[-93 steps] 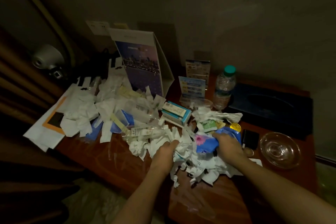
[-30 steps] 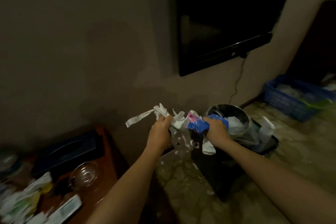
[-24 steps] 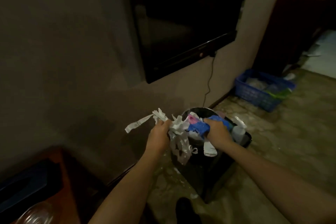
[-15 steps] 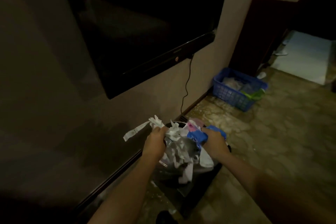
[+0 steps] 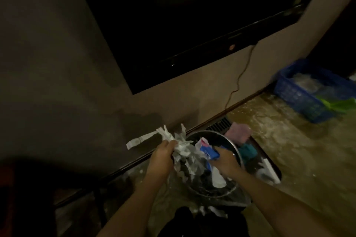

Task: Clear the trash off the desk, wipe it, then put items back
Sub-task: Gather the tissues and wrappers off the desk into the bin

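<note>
Both my hands hold a bundle of trash directly over a round metal trash bin (image 5: 238, 153) on the floor. My left hand (image 5: 162, 155) grips crumpled white paper scraps (image 5: 182, 149), with one strip sticking out to the left. My right hand (image 5: 224, 157) grips a blue wrapper (image 5: 209, 152) with a pink spot and more white paper hanging below it. Some scraps dangle into the bin's mouth. The desk is out of view except a dark reddish edge (image 5: 6, 194) at the far left.
A wall-mounted black TV (image 5: 192, 15) hangs above, its cable (image 5: 238, 82) running down the wall. A blue plastic basket (image 5: 308, 94) with a green item stands at the right on the brown patterned floor. A pink cloth (image 5: 238, 132) and other items lie behind the bin.
I turned away from the desk with the bundle of trash in both hands, and my hands have come down over the bin's opening.
</note>
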Tool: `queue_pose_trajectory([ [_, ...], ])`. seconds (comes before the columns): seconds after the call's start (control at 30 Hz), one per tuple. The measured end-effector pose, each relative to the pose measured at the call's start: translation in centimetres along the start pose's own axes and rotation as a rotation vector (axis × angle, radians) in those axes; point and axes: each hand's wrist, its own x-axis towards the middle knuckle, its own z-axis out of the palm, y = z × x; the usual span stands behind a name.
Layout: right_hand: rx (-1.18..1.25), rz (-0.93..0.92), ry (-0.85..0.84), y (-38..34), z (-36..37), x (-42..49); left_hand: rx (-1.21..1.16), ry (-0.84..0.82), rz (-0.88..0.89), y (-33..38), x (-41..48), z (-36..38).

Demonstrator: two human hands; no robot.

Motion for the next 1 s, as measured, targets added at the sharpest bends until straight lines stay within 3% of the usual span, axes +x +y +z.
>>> queue_pose_trajectory([
  [0.23, -0.334, -0.031, -0.198, 0.9, 2.6, 4.7, 0.049, 0.072, -0.198, -2.1, -2.9, 0.3],
  [0.37, -0.661, -0.026, -0.414, 2.4, 3.6, 6.1, 0.043, 0.07, -0.215, -1.5, -2.8, 1.7],
  [0.47, -0.728, -0.007, -0.512, 3.9, 4.8, 6.9, 0.061, 0.063, -0.199, -1.1, -2.6, 2.5],
  [0.63, -0.639, -0.061, -0.64, 4.6, 5.2, 6.6, 0.089, -0.035, -0.209, -0.8, -3.4, 3.0],
  [0.83, -0.46, -0.145, -0.529, 2.9, 1.5, 4.6, 0.133, -0.201, -0.102, 1.9, -0.7, 1.9],
  [1.0, -0.227, -0.094, -0.423, 1.5, -1.7, 3.1, 0.176, -0.336, -0.052, 2.8, 2.8, 4.3],
])
